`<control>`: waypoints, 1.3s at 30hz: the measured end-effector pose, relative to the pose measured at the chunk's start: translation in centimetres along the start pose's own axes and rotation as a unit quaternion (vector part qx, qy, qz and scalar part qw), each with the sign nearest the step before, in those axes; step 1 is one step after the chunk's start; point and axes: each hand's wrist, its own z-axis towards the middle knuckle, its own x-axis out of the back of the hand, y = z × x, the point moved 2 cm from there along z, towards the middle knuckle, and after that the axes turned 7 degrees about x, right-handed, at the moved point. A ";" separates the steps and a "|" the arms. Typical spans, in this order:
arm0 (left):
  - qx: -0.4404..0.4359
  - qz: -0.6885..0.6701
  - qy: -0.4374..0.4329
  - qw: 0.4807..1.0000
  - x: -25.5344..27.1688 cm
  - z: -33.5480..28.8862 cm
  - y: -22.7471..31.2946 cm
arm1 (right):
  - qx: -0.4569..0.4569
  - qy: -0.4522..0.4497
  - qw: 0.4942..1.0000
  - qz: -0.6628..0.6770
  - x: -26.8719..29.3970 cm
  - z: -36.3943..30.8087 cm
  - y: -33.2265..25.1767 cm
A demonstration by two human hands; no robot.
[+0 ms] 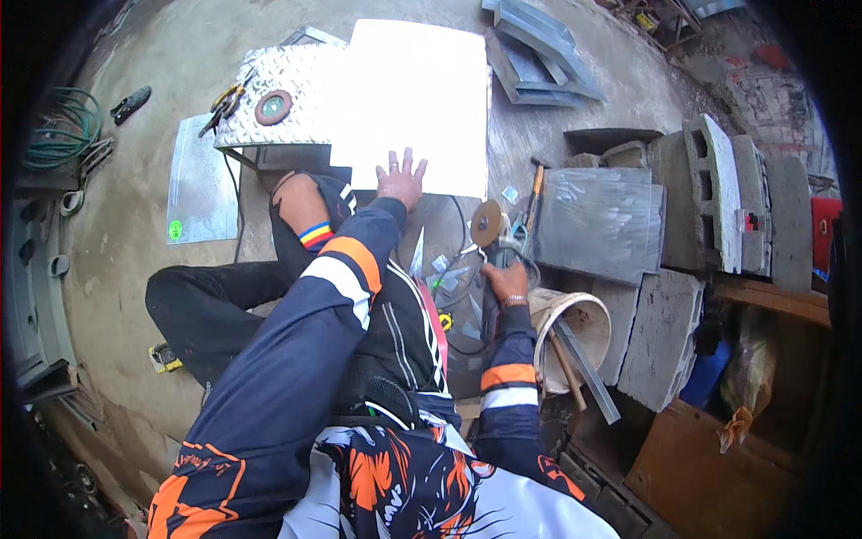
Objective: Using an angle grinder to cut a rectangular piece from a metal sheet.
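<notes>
My left hand (400, 182) lies flat with its fingers spread on the near edge of a bright, shiny metal sheet (417, 99). Beneath the sheet is a low bench with a diamond-plate top (301, 76), on which rest a loose grinding disc (273, 107) and pliers (226, 103). To the right and lower down, my right hand (508, 283) is closed around an angle grinder, whose brown disc (486, 224) points up away from me. My palm and wrist hide part of the grinder's body.
A hammer (536, 193) lies beside stacked grey sheets (597, 220) at the right, near concrete blocks (709, 193). A white bucket (600, 328) with tools stands by my right forearm. Metal offcuts and a yellow tape measure (446, 322) are on the floor. Bent metal profiles (548, 54) lie at the back.
</notes>
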 end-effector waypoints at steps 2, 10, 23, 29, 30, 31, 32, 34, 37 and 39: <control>-0.007 0.028 -0.041 0.999 0.4 0.0 0.3 | -0.019 -0.026 0.999 -0.022 0.5 0.1 -1.7; -0.036 0.027 -0.137 0.990 1.9 -0.4 0.4 | -0.029 -0.018 0.997 -0.065 0.0 0.6 -3.1; -0.062 0.013 -0.146 0.987 2.1 -0.3 -0.1 | -0.023 0.022 0.997 -0.073 -0.8 1.5 -2.4; -0.057 0.015 -0.152 0.987 2.0 -0.3 -0.1 | -0.049 -0.012 0.996 -0.069 -0.5 1.3 -3.0; -0.056 0.014 -0.150 0.987 2.0 -0.3 -0.2 | -0.049 -0.012 0.996 -0.069 -0.4 1.3 -3.1; -0.055 0.014 -0.147 0.987 2.0 -0.4 -0.2 | -0.047 -0.009 0.996 -0.075 -0.3 1.3 -3.3; -0.055 0.013 -0.148 0.987 1.9 -0.4 -0.2 | -0.044 -0.006 0.996 -0.080 -0.3 1.2 -3.4; -0.054 0.015 -0.151 0.987 2.0 -0.4 -0.2 | -0.042 -0.003 0.996 -0.082 -0.3 1.2 -3.5; -0.055 0.015 -0.153 0.987 2.0 -0.4 -0.2 | -0.037 0.002 0.996 -0.087 -0.4 1.2 -3.5; -0.054 0.016 -0.155 0.986 2.1 -0.4 -0.1 | -0.033 0.002 0.995 -0.091 -0.3 1.3 -3.6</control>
